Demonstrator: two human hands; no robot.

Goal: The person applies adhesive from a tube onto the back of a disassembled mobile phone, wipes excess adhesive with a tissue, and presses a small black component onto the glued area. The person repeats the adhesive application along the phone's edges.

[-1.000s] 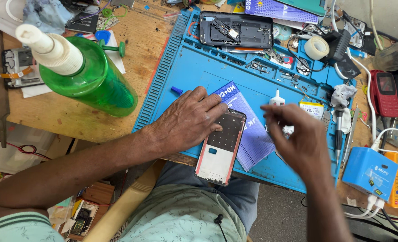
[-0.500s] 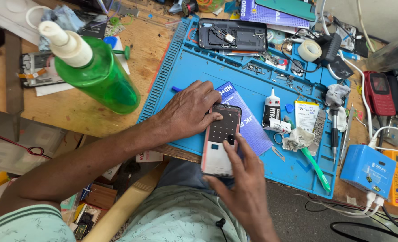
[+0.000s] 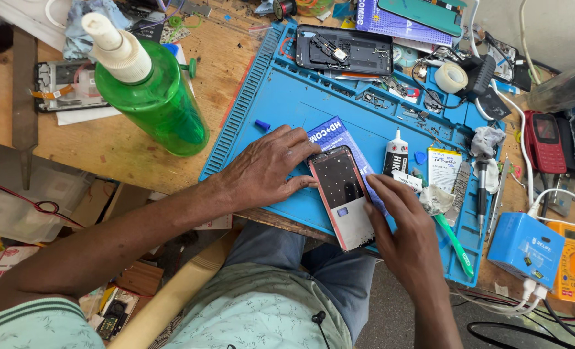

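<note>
Left grip: the left hand [image 3: 265,169] lies flat, fingers spread, fingertips pressing the left edge of the phone frame [image 3: 344,196].
Right grip: the right hand [image 3: 402,225] clasps the frame's right edge, thumb and fingers pinching its side.
Phone frame: pink-rimmed, dark inner panel up, lying tilted on the near part of the blue mat [image 3: 287,97], its lower end past the desk [image 3: 106,142] edge, over the lap.
Under it: a blue printed packet [image 3: 334,134], partly covered.
Just right: a small glue bottle [image 3: 396,154], a crumpled wipe [image 3: 436,198], a green-handled tool [image 3: 457,247].
Left of mat: a green spray bottle [image 3: 150,97] lying on the wood.
</note>
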